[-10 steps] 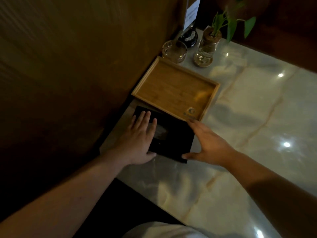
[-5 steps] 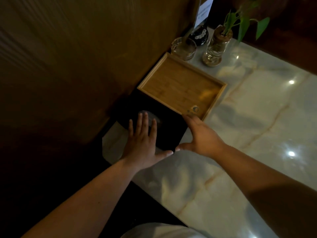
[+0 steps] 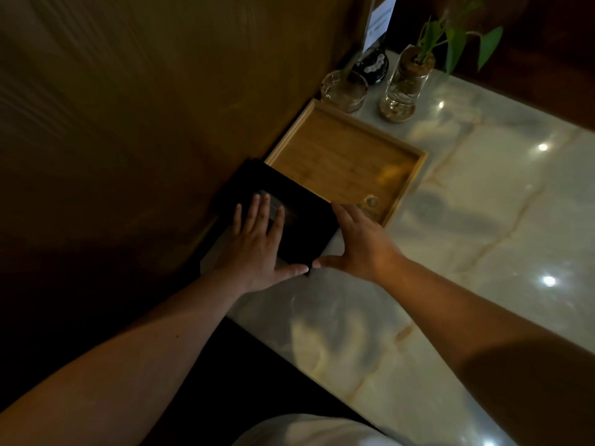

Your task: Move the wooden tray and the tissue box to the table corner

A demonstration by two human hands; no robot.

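A black tissue box [image 3: 302,220] lies at the near left corner of the marble table [image 3: 483,252], against the dark wooden wall. My left hand [image 3: 260,246] rests flat on its top, fingers spread. My right hand [image 3: 357,243] lies flat against the box's right side, thumb at its near corner. The empty wooden tray [image 3: 344,156] sits just beyond the box, also along the wall, touching or nearly touching it.
Behind the tray stand a glass ashtray [image 3: 344,91], a glass vase with a green plant [image 3: 405,85] and a small dark stand holding a white card [image 3: 373,56]. The wooden wall [image 3: 145,107] runs along the table's left edge.
The tissue box has slid left toward the wall under both hands. My hands stayed on it, the left on top and the right at its side.
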